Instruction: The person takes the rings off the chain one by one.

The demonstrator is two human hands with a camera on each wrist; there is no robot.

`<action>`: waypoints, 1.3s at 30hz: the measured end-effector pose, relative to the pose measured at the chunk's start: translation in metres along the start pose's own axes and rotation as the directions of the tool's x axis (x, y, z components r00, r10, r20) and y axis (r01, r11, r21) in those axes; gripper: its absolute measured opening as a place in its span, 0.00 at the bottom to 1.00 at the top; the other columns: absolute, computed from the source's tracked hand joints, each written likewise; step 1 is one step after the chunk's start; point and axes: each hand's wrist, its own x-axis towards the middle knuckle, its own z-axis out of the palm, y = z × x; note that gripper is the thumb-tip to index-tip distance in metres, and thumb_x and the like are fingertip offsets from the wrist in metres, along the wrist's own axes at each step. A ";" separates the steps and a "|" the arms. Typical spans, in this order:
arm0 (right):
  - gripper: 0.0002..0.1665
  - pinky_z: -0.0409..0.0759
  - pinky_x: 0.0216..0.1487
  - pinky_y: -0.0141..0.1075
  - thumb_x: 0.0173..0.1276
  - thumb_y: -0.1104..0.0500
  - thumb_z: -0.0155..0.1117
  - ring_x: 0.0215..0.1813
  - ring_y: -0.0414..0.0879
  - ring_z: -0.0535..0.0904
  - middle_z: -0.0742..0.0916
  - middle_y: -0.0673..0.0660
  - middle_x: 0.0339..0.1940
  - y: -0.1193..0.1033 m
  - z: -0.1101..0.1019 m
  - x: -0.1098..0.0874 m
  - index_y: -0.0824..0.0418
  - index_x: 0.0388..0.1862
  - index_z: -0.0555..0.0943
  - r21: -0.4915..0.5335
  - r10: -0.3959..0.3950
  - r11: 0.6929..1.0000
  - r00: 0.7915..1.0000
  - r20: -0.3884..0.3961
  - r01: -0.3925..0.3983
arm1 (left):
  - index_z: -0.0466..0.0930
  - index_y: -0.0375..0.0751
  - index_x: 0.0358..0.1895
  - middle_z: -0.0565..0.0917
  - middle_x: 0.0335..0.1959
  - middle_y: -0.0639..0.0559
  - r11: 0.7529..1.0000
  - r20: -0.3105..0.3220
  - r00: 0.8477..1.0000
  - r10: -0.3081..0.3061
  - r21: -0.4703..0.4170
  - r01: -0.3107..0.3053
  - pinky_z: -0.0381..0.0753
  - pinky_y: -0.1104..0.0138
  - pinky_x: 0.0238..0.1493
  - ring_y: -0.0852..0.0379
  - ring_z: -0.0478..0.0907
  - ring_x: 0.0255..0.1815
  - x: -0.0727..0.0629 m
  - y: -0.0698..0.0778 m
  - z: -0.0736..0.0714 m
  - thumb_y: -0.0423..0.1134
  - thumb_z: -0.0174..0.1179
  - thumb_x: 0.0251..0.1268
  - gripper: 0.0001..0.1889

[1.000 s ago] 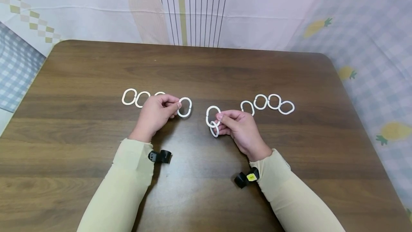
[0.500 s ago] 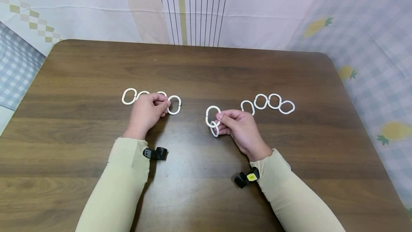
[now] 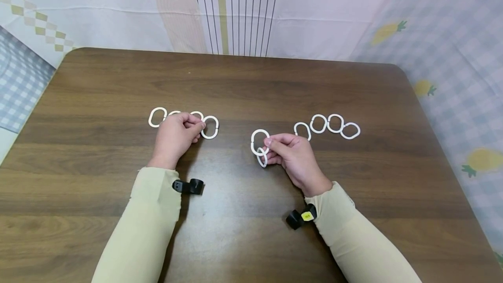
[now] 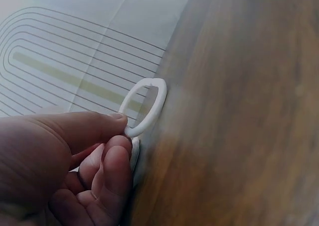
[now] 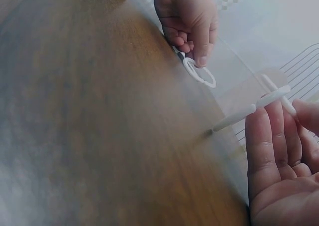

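Note:
My left hand [image 3: 177,136] pinches a white oval ring [image 3: 217,127] between thumb and index finger, low over the table left of centre. In the left wrist view this ring [image 4: 161,101] is tilted and shows a small seam at its top. Another ring [image 3: 198,113] shows partly behind the fingers. My right hand [image 3: 294,154] pinches two interlinked white rings near the middle: an upper oval ring [image 3: 253,144] with a small gap in its side, and a lower ring [image 3: 264,165] passing through it, partly hidden by the fingers.
Beyond the left hand, a white ring [image 3: 150,118] lies at the row's left end, beside one mostly hidden ring [image 3: 174,112]. Several more rings [image 3: 325,124] lie in a row past the right hand. A patterned curtain [image 3: 322,16] hangs behind the wooden table [image 3: 251,86].
My left hand has moved left with its ring, now overlapping the left row of rings in the head view. The right hand holds its two rings in place.

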 end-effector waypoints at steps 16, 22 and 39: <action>0.06 0.86 0.33 0.36 0.71 0.71 0.61 0.26 0.43 0.84 0.88 0.55 0.27 0.000 -0.001 -0.002 0.75 0.42 0.82 -0.004 -0.013 1.000 1.000 -0.004 0.013 | 0.82 0.34 0.41 0.83 0.26 0.43 0.951 0.040 0.992 0.118 -0.291 -0.101 0.84 0.68 0.28 0.60 0.81 0.22 0.000 0.004 0.009 0.35 0.61 0.70 0.07; 0.06 0.86 0.33 0.36 0.71 0.71 0.61 0.27 0.43 0.84 0.88 0.55 0.28 0.001 -0.002 -0.002 0.74 0.42 0.83 0.008 -0.039 0.999 0.999 0.006 0.039 | 0.82 0.35 0.41 0.85 0.29 0.43 0.938 0.114 0.977 0.181 -0.318 -0.137 0.85 0.66 0.31 0.56 0.82 0.26 -0.004 0.009 0.017 0.36 0.62 0.71 0.06; 0.11 0.85 0.31 0.35 0.71 0.74 0.59 0.26 0.42 0.84 0.88 0.55 0.26 0.004 0.000 0.001 0.63 0.37 0.87 0.043 -0.141 0.989 0.990 0.026 0.140 | 0.86 0.36 0.47 0.88 0.39 0.47 0.886 0.369 0.868 0.331 -0.437 -0.152 0.83 0.67 0.38 0.56 0.84 0.38 -0.017 0.028 0.054 0.33 0.66 0.67 0.09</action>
